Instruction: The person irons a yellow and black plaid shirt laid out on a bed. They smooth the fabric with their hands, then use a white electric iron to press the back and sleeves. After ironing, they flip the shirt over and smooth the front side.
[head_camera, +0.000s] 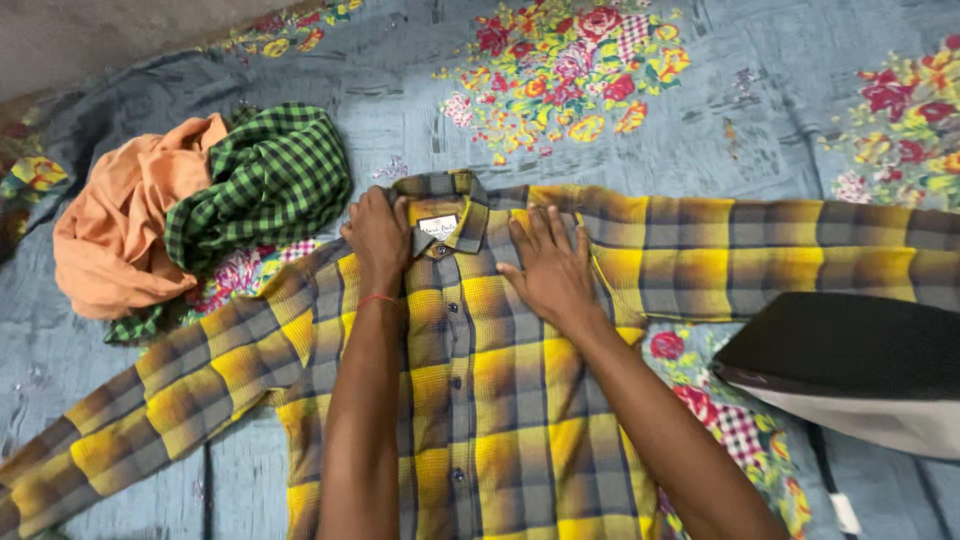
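Yellow/grey plaid shirt (500, 400) lay face up on a blue floral sheet (760, 120), buttoned, collar (440, 205) toward the top of frame, both sleeves spread out L and R. L sleeve ran down to the bottom-left corner, R sleeve went straight out to the right edge.

Left hand (378, 235) was at the collar's left side, fingers curled and pinching the collar edge/shoulder fabric; thumb side hidden, so can't tell exactly how much cloth it held. Thin red thread sat on that wrist.

Right hand (548, 265) was flat on the shirt's right chest/shoulder area, fingers spread and pressing the fabric, holding nothing.

Collar label was visible between the two hands, w/ the button placket running down the middle between both forearms.

Other stuff: orange cloth (115, 230) and green/black checked cloth (265, 180) bunched together upper left, checked one overlapping the orange, both just beside the L sleeve. Iron (850, 370), dark top w/ pale underside, sat at right just below the R sleeve, cord trailing toward the bottom edge.
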